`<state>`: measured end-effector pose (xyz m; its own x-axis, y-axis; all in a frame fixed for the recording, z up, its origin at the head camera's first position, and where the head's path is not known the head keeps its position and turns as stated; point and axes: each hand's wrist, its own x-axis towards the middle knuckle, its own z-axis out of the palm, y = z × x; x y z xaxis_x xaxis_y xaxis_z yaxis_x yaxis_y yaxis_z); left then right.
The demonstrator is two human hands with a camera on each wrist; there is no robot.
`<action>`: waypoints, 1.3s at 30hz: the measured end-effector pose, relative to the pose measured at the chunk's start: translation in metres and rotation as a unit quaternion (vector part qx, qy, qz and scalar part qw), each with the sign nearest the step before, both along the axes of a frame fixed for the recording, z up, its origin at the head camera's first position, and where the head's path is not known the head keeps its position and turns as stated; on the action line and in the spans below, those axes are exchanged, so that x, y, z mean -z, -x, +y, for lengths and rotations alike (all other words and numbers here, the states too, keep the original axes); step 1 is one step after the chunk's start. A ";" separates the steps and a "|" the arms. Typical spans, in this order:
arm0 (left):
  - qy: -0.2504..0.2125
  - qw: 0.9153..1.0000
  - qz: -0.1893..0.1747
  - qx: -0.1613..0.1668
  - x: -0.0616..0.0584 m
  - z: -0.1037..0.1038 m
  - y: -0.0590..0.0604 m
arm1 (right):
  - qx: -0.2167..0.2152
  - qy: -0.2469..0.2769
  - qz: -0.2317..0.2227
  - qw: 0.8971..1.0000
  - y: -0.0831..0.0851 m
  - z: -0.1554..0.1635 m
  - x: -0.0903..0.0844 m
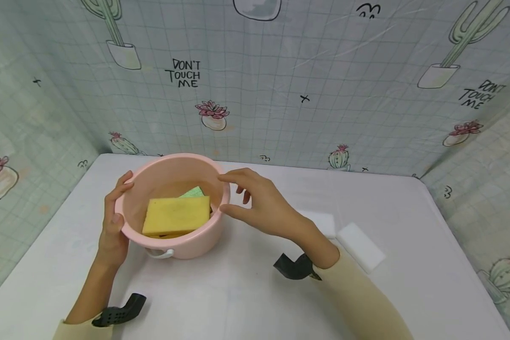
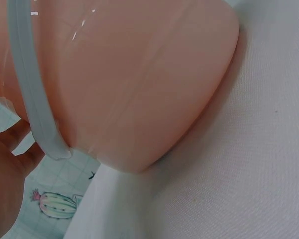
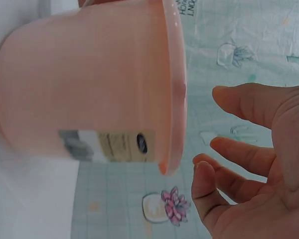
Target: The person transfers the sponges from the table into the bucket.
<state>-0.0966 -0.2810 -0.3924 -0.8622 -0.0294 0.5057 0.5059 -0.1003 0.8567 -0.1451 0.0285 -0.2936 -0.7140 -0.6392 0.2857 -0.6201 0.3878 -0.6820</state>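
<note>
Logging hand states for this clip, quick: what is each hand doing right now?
Left hand: grips the rim of the pink bucket, thumb inside.
Right hand: open, fingers relaxed beside the bucket rim, holding nothing.

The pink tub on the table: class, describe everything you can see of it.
The pink tub is a round, glossy plastic basin with a rolled rim, a pale handle hanging at its front and a label on its side. It stands upright on the white table. A yellow sponge lies inside over a green one. The left hand grips its rim; the right hand hovers beside it.
</note>
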 end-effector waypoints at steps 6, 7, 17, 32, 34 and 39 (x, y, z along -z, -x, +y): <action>-0.002 1.000 -0.001 -0.001 0.000 -0.001 -0.001 | 0.042 -0.001 0.003 0.999 -0.002 0.027 0.013; 0.001 1.000 0.000 -0.002 0.000 0.000 -0.002 | 0.046 0.000 0.003 0.999 -0.002 0.031 0.016; 0.005 1.000 0.012 0.001 0.001 0.000 -0.001 | 0.084 0.019 0.007 0.996 -0.006 0.077 0.043; 0.006 1.000 0.010 -0.004 0.004 0.000 -0.001 | 0.147 0.013 0.002 0.989 -0.013 0.127 0.080; 0.002 1.000 0.009 -0.002 0.004 0.001 -0.001 | 0.154 0.010 0.007 0.988 -0.013 0.134 0.086; -0.006 1.000 -0.002 -0.003 0.003 0.002 -0.002 | 0.183 -0.019 0.012 0.983 -0.014 0.156 0.102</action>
